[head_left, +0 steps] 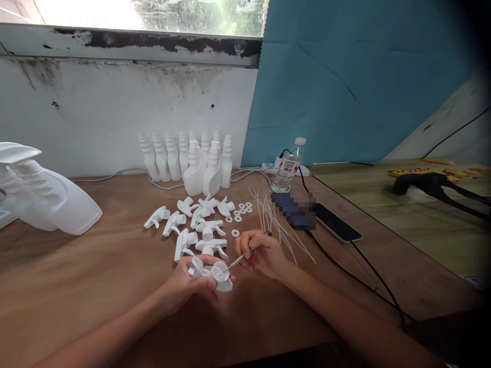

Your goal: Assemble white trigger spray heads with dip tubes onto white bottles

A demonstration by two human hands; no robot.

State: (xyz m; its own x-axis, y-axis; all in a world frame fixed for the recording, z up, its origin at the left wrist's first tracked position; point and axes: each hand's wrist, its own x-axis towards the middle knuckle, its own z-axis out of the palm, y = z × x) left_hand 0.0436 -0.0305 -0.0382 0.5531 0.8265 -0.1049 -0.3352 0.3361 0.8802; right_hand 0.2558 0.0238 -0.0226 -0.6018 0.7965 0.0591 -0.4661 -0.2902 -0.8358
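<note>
My left hand (197,283) is closed around a white trigger spray head (220,272), with its round collar opening turned up toward me. My right hand (261,253) grips a slim metal tool, seemingly tweezers (237,261), whose tip reaches the rim of that collar. Whether anything sits in the tip is too small to tell. Beyond my hands lie several more white trigger spray heads (185,244), loosely heaped. Flat white ring gaskets (235,233) lie just past my right hand, one of them apart from the others. Thin white tubes (282,230) fan out to their right.
White bottles (212,168) stand in rows by the wall. Larger white bottles (72,204) are at the left edge. A clear water bottle (287,171) stands at the back, near a phone (337,222) and a blurred-out item (293,210). Black cables (356,276) cross the table's right side.
</note>
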